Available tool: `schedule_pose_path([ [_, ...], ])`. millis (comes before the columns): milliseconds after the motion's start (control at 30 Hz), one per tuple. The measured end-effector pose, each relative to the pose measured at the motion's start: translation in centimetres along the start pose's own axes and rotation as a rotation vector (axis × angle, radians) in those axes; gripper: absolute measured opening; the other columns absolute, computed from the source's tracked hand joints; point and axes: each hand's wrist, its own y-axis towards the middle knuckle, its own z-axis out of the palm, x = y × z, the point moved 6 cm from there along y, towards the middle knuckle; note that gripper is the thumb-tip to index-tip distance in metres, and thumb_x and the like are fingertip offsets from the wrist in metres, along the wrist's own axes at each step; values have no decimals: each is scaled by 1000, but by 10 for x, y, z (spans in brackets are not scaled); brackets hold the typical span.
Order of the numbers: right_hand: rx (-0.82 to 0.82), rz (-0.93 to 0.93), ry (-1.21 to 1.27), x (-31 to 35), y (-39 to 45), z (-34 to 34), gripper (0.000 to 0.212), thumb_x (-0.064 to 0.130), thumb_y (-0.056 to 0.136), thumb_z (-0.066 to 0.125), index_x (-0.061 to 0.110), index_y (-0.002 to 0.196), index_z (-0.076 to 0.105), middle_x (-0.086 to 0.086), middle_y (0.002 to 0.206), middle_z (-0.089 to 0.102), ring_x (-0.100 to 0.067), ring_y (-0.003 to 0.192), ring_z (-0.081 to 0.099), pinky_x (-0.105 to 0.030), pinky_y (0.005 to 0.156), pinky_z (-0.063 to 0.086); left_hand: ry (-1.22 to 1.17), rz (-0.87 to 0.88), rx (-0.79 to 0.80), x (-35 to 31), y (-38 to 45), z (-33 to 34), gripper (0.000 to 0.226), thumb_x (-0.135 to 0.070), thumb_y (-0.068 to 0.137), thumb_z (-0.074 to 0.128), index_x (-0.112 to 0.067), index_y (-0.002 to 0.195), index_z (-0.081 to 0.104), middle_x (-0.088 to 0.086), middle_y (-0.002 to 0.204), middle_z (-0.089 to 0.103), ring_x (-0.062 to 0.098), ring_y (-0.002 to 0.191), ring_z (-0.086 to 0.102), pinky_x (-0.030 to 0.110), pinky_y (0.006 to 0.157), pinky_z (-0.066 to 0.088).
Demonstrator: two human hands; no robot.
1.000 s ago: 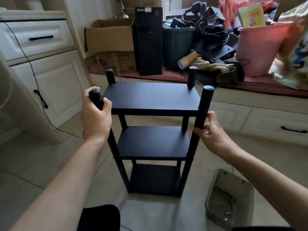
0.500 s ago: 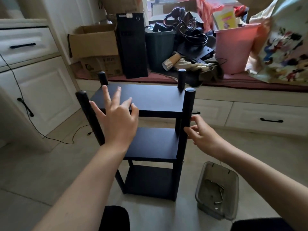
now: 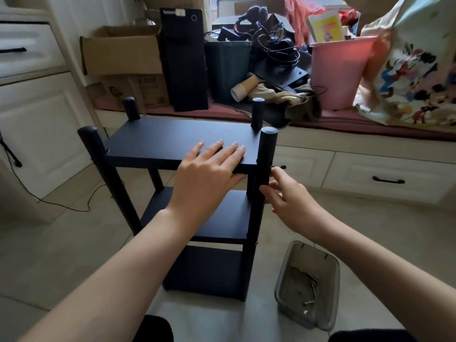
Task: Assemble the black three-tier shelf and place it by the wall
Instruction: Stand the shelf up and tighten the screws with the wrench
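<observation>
The black three-tier shelf (image 3: 172, 137) stands upright on the tiled floor in front of me, its four round posts sticking up above the top board. My left hand (image 3: 209, 169) lies flat on the top board near its front right corner, fingers straight, thumb at the front edge. My right hand (image 3: 291, 198) pinches the front right post (image 3: 267, 146) just below the top board, between thumb and fingertips.
A clear plastic tray (image 3: 283, 280) with several screws lies on the floor to the right of the shelf. Behind it runs a low bench with drawers (image 3: 387, 174), piled with a cardboard box (image 3: 121, 50), a computer tower (image 3: 183, 60) and a pink bucket (image 3: 340, 70). White cabinet (image 3: 37, 119) at left, a cable (image 3: 61, 206) trailing across the floor.
My left hand let go of the front left post, moved right and came down flat on the top board. My right hand stayed at the front right post.
</observation>
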Motion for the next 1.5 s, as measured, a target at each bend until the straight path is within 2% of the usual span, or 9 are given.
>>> schedule_pose_path([
  [267, 31, 13, -5, -3, 3, -1, 11, 24, 102, 47, 29, 113, 50, 4, 98, 68, -19, 91, 67, -44, 83, 55, -41, -43, -43, -7, 1, -5, 37, -27, 91, 72, -8, 122, 72, 8, 123, 71, 32, 117, 67, 55, 99, 52],
  [367, 42, 12, -3, -2, 4, -1, 13, 25, 102, 48, 29, 115, 50, 4, 99, 69, -19, 92, 68, -45, 83, 56, -304, -117, -181, -14, -7, -20, 27, -18, 89, 75, -5, 113, 75, 9, 106, 77, 29, 105, 72, 43, 93, 57],
  [467, 44, 19, -6, -2, 3, -2, 15, 25, 102, 49, 25, 117, 51, 2, 99, 69, -24, 91, 68, -49, 83, 55, -792, -415, -257, -8, -17, -30, 11, -20, 91, 74, -10, 94, 78, -2, 82, 76, 11, 80, 73, 25, 76, 58],
  [567, 40, 23, -7, -3, 3, -3, 15, 25, 102, 50, 25, 116, 52, 3, 100, 69, -21, 91, 68, -47, 83, 56, -1116, -808, -57, -3, -29, -8, 18, -27, 92, 73, -15, 78, 75, -2, 66, 74, 11, 64, 73, 21, 66, 57],
  [667, 37, 18, 2, -3, 3, -3, 15, 25, 102, 50, 25, 117, 51, 2, 100, 69, -20, 91, 68, -43, 82, 56, -1219, -1081, 256, -3, -46, 23, 19, -30, 90, 74, -15, 79, 76, -1, 73, 77, 11, 73, 74, 25, 73, 55],
  [767, 32, 26, 13, -6, 4, -3, 13, 26, 101, 51, 27, 114, 48, 5, 100, 70, -17, 92, 68, -36, 79, 55, -1371, -1201, 288, -3, -51, 41, 13, -29, 84, 78, -18, 90, 77, -4, 88, 78, 10, 89, 74, 28, 85, 53],
  [1000, 16, 63, 57, -12, 6, -5, 12, 32, 99, 55, 27, 107, 48, 4, 102, 71, -12, 94, 68, -33, 82, 54, -1683, -1160, 243, -19, -36, 58, 26, -25, 84, 71, -11, 106, 75, 3, 109, 77, 13, 107, 71, 31, 97, 50],
  [1233, 11, 56, 34, -16, 6, -8, 14, 37, 96, 58, 27, 101, 49, 4, 95, 73, -13, 91, 69, -38, 82, 56, -1696, -1083, 169, -18, -26, 62, 25, -28, 77, 73, -13, 97, 77, 5, 102, 78, 16, 101, 73, 27, 92, 52],
  [1500, 61, 30, 13, -14, 10, -8, 12, 36, 97, 56, 27, 99, 49, 5, 95, 74, -10, 92, 70, -30, 78, 54, -1779, -953, 174, -16, -23, 66, 34, -25, 86, 67, -5, 113, 72, 14, 116, 74, 29, 113, 69, 36, 98, 54],
])
